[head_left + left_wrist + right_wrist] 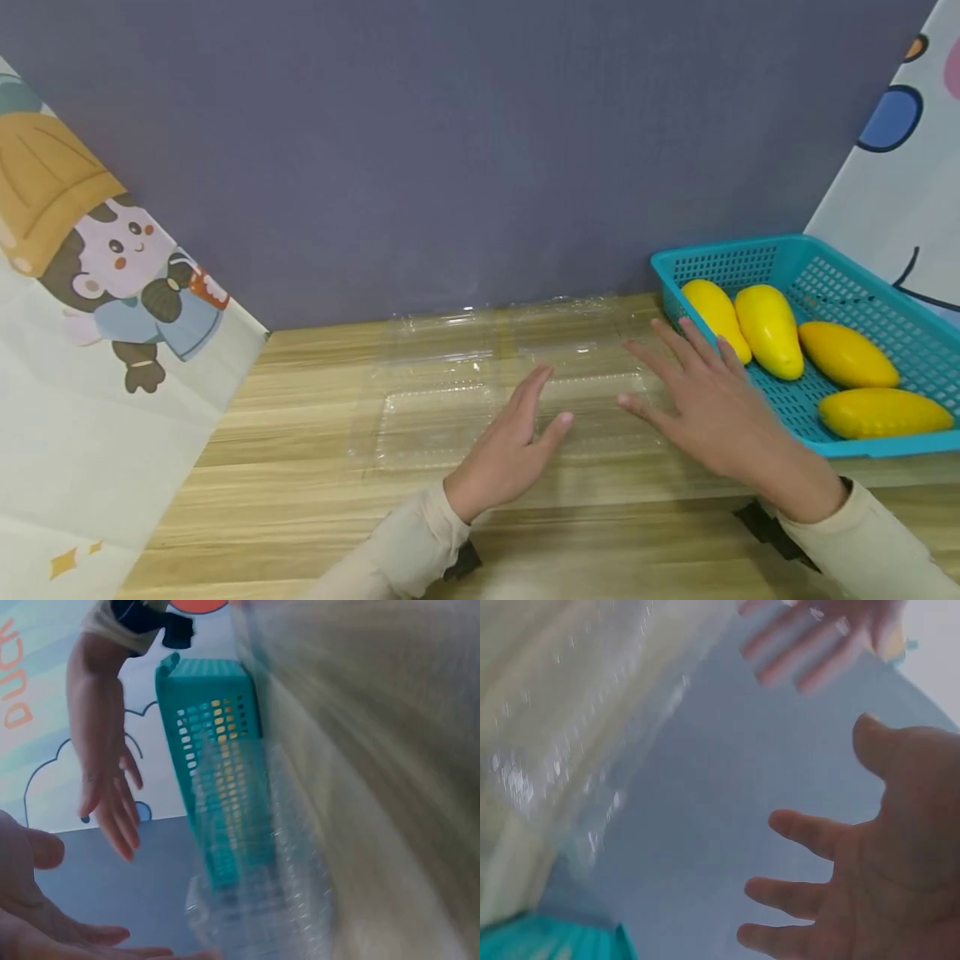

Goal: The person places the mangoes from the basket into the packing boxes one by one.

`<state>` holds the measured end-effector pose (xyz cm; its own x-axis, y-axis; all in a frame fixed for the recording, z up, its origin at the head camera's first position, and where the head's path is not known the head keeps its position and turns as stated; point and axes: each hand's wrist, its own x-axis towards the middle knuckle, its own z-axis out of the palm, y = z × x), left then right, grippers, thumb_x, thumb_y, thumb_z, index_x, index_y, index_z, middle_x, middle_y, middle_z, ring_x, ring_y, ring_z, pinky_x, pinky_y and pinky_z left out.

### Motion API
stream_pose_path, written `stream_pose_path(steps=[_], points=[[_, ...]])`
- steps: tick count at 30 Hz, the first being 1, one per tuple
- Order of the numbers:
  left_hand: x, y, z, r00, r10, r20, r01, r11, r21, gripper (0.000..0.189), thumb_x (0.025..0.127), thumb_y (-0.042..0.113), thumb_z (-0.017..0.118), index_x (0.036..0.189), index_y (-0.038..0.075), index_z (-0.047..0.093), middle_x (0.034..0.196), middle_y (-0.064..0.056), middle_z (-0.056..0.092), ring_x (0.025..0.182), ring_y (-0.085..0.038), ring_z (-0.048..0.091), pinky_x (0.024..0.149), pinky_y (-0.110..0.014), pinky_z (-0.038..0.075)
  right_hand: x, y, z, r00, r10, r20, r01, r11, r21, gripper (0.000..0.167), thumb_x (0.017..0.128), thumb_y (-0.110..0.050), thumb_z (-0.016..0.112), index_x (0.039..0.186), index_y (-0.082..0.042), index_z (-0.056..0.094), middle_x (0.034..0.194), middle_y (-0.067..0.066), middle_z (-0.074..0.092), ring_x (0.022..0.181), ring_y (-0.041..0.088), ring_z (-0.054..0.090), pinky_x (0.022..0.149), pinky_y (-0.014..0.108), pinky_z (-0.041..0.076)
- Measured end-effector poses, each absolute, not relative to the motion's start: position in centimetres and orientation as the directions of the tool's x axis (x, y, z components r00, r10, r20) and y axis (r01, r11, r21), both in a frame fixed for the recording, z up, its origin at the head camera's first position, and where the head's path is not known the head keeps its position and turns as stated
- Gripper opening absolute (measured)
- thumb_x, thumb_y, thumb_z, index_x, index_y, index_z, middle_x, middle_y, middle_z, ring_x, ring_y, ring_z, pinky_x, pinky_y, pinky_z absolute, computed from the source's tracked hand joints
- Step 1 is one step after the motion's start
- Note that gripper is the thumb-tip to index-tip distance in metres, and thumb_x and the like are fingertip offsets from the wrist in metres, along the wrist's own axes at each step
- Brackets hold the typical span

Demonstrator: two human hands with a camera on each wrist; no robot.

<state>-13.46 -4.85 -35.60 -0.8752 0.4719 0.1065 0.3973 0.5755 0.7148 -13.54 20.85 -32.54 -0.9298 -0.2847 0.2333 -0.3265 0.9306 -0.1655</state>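
Two clear plastic clamshell containers, or one with two halves, lie unfolded side by side on the wooden tabletop; I cannot tell which. The left part is beyond and left of my left hand, which hovers with fingers extended and thumb apart. My right hand is spread above the right part, near the blue-green basket. Neither hand holds anything. In the left wrist view, the clear plastic lies below the hands. The right wrist view shows the right palm facing sideways, fingers apart.
The basket at the right holds several yellow fruits: two smooth mangoes, a darker oval one and a bumpy long one. A grey-blue wall closes off the back. Printed panels stand at both sides.
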Motion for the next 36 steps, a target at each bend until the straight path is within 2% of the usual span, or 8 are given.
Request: stream_pose_path(steps=[7,9,16,20,23,29,32,36], points=[[-13.6,-4.2,-36.1,-0.911,0.407,0.062,0.307,0.573,0.760,0.069,0.101,0.050,0.044,0.159,0.022,0.018,0.168,-0.002,0.016,0.153,-0.027,0.022,0.123,-0.053,0.024,-14.4,26.2,-30.7,-0.955,-0.138,0.264,-0.188,0.967,-0.172,0.067,0.101,-0.056,0.043,0.152,-0.012,0.038,0.158,0.031,0.024,0.147,0.058,0.007,0.115,0.075,-0.001],[-13.6,-4.1,-36.1,-0.919,0.391,0.044,0.281,0.575,0.768,0.070,0.101,0.049,0.046,0.159,0.021,0.018,0.168,-0.003,0.014,0.153,-0.029,0.022,0.122,-0.055,0.025,-14.7,27.5,-30.5,-0.956,-0.107,0.274,-0.159,0.972,-0.173,0.067,0.102,-0.055,0.042,0.150,-0.008,0.039,0.155,0.034,0.026,0.145,0.060,0.006,0.115,0.076,-0.001],[-13.5,-4.0,-36.3,-0.933,0.359,0.005,0.237,0.604,0.761,0.074,0.098,0.042,0.052,0.159,0.020,0.018,0.169,-0.005,0.005,0.151,-0.037,0.024,0.117,-0.064,0.028,-15.4,30.4,-30.0,-0.968,-0.058,0.246,-0.089,0.989,-0.117,0.067,0.101,-0.052,0.048,0.144,-0.001,0.041,0.145,0.038,0.034,0.137,0.062,0.020,0.106,0.081,0.013],[-13.7,-3.9,-36.4,-0.937,0.349,-0.015,0.212,0.601,0.771,0.077,0.097,0.039,0.054,0.160,0.019,0.015,0.169,-0.007,0.001,0.150,-0.040,0.025,0.115,-0.065,0.030,-15.9,31.7,-29.0,-0.974,-0.047,0.222,-0.066,0.995,-0.080,0.071,0.101,-0.051,0.049,0.142,0.007,0.041,0.140,0.041,0.037,0.129,0.061,0.029,0.104,0.078,0.022],[-13.8,-3.8,-36.5,-0.939,0.342,-0.032,0.192,0.601,0.776,0.080,0.096,0.037,0.056,0.161,0.020,0.011,0.169,-0.008,-0.003,0.151,-0.041,0.021,0.114,-0.066,0.030,-17.2,32.5,-28.0,-0.987,-0.067,0.149,-0.076,0.995,-0.059,0.075,0.102,-0.052,0.044,0.142,0.011,0.039,0.138,0.045,0.037,0.125,0.062,0.033,0.102,0.077,0.028],[-14.0,-3.6,-36.9,-0.931,0.359,-0.066,0.178,0.604,0.777,0.088,0.095,0.035,0.057,0.161,0.019,0.002,0.167,-0.009,-0.012,0.155,-0.037,0.002,0.118,-0.065,0.020,-21.2,35.1,-27.2,-0.989,-0.125,-0.082,-0.120,0.991,-0.056,0.083,0.104,-0.055,0.031,0.144,0.018,0.031,0.140,0.050,0.030,0.122,0.067,0.035,0.096,0.078,0.035],[-14.2,-3.4,-37.1,-0.931,0.355,-0.087,0.149,0.584,0.798,0.091,0.094,0.033,0.058,0.161,0.018,-0.001,0.167,-0.010,-0.013,0.154,-0.038,0.005,0.118,-0.066,0.019,-23.0,36.5,-27.8,-0.980,-0.135,-0.146,-0.121,0.987,-0.104,0.086,0.104,-0.056,0.030,0.143,0.021,0.027,0.137,0.051,0.031,0.118,0.068,0.039,0.091,0.076,0.039],[-14.3,-3.3,-37.6,-0.941,0.321,-0.102,0.097,0.549,0.830,0.093,0.094,0.029,0.059,0.161,0.019,-0.006,0.166,-0.008,-0.020,0.152,-0.043,0.012,0.116,-0.066,0.025,-24.9,38.2,-29.1,-0.967,-0.139,-0.214,-0.097,0.975,-0.198,0.090,0.103,-0.056,0.035,0.143,0.023,0.021,0.135,0.052,0.032,0.115,0.068,0.040,0.089,0.075,0.040]])
